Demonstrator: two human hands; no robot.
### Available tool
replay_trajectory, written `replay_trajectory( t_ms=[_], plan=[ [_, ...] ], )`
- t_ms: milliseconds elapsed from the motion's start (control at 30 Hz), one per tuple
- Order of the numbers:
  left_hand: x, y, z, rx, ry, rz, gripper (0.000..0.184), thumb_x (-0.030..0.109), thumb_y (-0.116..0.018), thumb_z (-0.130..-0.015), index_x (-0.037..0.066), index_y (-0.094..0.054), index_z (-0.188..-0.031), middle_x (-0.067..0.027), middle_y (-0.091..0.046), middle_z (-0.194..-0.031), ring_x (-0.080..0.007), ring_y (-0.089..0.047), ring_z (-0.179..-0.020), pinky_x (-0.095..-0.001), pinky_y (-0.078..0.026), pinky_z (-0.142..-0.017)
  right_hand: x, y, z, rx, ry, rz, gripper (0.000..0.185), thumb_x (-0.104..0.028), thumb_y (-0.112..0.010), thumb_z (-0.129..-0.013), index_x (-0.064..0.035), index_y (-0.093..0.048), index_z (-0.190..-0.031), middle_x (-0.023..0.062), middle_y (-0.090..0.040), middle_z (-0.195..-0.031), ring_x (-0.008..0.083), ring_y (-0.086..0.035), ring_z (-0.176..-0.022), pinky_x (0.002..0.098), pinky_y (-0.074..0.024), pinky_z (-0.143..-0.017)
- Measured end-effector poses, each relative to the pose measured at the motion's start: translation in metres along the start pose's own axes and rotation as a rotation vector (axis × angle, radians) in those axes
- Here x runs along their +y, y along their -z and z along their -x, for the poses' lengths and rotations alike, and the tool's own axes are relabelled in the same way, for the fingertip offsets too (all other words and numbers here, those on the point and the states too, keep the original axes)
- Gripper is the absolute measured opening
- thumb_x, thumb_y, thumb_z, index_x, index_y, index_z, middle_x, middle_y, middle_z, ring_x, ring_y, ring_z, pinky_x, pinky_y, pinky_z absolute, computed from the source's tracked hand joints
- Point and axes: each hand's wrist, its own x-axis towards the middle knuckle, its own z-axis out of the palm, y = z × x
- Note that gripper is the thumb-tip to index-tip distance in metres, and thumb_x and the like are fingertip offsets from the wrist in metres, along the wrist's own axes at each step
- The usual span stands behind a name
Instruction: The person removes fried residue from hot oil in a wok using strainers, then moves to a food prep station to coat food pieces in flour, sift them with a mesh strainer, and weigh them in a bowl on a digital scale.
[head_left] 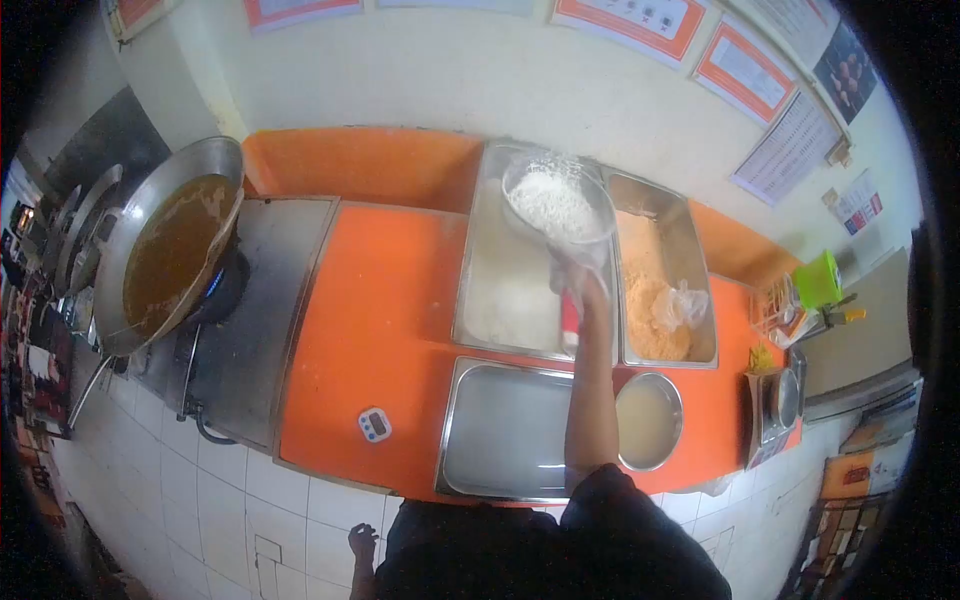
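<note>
My right hand [583,278] is closed around the handle of a sieve [598,226]. White flour [552,203] fills part of the sieve, which is over a deep metal tray [468,290] of white flour; a blur surrounds its rim. Below my fingers shows a red piece [570,322], seemingly the handle's end. My left hand [363,543] hangs low beside my body, away from the counter. Its fingers look loosely bent and apart, with nothing visible in them.
Right of the flour stands a tray [712,345] of orange-tinted powder holding a clear plastic bag [685,303]. Nearer me are a tray of liquid [505,430] and a round pot [648,422]. A timer [375,425] lies left; a wok of oil [178,250] sits over a lit burner.
</note>
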Motion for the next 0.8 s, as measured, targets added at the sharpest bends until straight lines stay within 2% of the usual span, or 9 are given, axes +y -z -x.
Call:
replay_trajectory(
  t_ms=[67,167,233,333,433,500,567,700,800],
  plan=[
    [0.009,0.006,0.01,-0.115,0.172,0.272,0.024,0.008,-0.062,-0.081,-0.004,-0.056,-0.101,-0.0139,-0.063,-0.081,-0.0222,-0.063,-0.066,-0.0317,-0.051,-0.048,0.041,0.022,-0.041,-0.013,0.088,0.158,0.014,-0.021,-0.058,-0.081,-0.0073,-0.058,-0.083,0.0003,-0.048,-0.06,0.011,-0.044,-0.05,0.0268,-0.035,-0.043],
    [-0.046,0.011,-0.035,-0.017,-0.197,-0.372,0.023,0.01,-0.063,-0.081,-0.003,-0.058,-0.098,-0.0133,-0.064,-0.077,-0.0204,-0.063,-0.064,-0.0318,-0.051,-0.051,0.024,0.016,-0.021,-0.022,-0.088,-0.245,0.018,-0.024,-0.057,-0.083,-0.0071,-0.058,-0.088,0.0007,-0.05,-0.061,0.0106,-0.045,-0.051,0.0257,-0.0352,-0.043],
    [0.011,-0.02,-0.008,0.073,0.003,-0.091,0.019,0.01,-0.062,-0.081,0.0,-0.06,-0.096,-0.0122,-0.064,-0.078,-0.0213,-0.063,-0.067,-0.0331,-0.05,-0.055,0.025,0.016,-0.035,-0.148,0.052,0.017,0.013,-0.02,-0.055,-0.086,-0.0075,-0.057,-0.083,-0.0007,-0.048,-0.061,0.0099,-0.045,-0.051,0.0257,-0.0345,-0.043],
    [-0.048,0.018,-0.029,-0.126,-0.251,-0.422,0.022,0.011,-0.061,-0.082,0.004,-0.056,-0.102,-0.0134,-0.063,-0.083,-0.0204,-0.062,-0.07,-0.0284,-0.049,-0.052,0.015,0.018,-0.02,-0.116,0.156,0.113,0.016,-0.022,-0.054,-0.088,-0.0075,-0.057,-0.081,-0.0008,-0.049,-0.064,0.0105,-0.045,-0.051,0.0263,-0.036,-0.046],
    [0.007,-0.004,0.001,0.106,0.043,-0.096,0.026,0.012,-0.065,-0.08,0.004,-0.055,-0.103,-0.0131,-0.063,-0.088,-0.0226,-0.063,-0.072,-0.0292,-0.048,-0.05,0.02,0.005,-0.008,-0.052,-0.029,-0.055,0.013,-0.023,-0.056,-0.086,-0.0114,-0.055,-0.08,-0.0046,-0.046,-0.06,0.0087,-0.042,-0.049,0.0254,-0.0356,-0.046],
    [0.016,-0.003,0.016,-0.029,-0.004,0.025,0.024,0.009,-0.061,-0.081,-0.002,-0.058,-0.102,-0.0174,-0.064,-0.084,-0.0244,-0.064,-0.074,-0.0353,-0.055,-0.061,0.054,0.015,-0.004,0.099,0.058,-0.008,0.013,-0.023,-0.054,-0.086,-0.0121,-0.053,-0.08,-0.0026,-0.046,-0.058,0.0094,-0.043,-0.045,0.0253,-0.036,-0.042],
    [0.012,-0.003,0.009,-0.018,0.051,-0.018,0.023,0.008,-0.059,-0.082,-0.004,-0.055,-0.101,-0.0168,-0.064,-0.082,-0.0211,-0.063,-0.069,-0.0314,-0.054,-0.054,-0.002,0.017,-0.018,-0.146,0.002,0.071,0.013,-0.023,-0.054,-0.087,-0.0112,-0.054,-0.082,-0.0013,-0.047,-0.059,0.0099,-0.045,-0.047,0.0259,-0.038,-0.044],
    [0.013,0.001,0.019,0.012,0.063,-0.021,0.025,0.007,-0.058,-0.082,-0.005,-0.053,-0.103,-0.0164,-0.063,-0.08,-0.0197,-0.063,-0.064,-0.0306,-0.054,-0.052,0.043,0.021,-0.041,0.028,0.042,0.205,0.018,-0.025,-0.052,-0.088,-0.0088,-0.056,-0.081,-0.0004,-0.05,-0.064,0.0104,-0.046,-0.056,0.0283,-0.0396,-0.052],
    [-0.002,-0.008,-0.015,0.009,0.079,0.143,0.023,0.008,-0.059,-0.081,-0.003,-0.055,-0.102,-0.0146,-0.063,-0.078,-0.0189,-0.061,-0.061,-0.0291,-0.051,-0.048,-0.008,0.017,-0.025,-0.078,0.044,0.161,0.021,-0.027,-0.051,-0.088,-0.0085,-0.057,-0.08,-0.0005,-0.05,-0.066,0.0111,-0.045,-0.057,0.0302,-0.0391,-0.052]
  ],
)
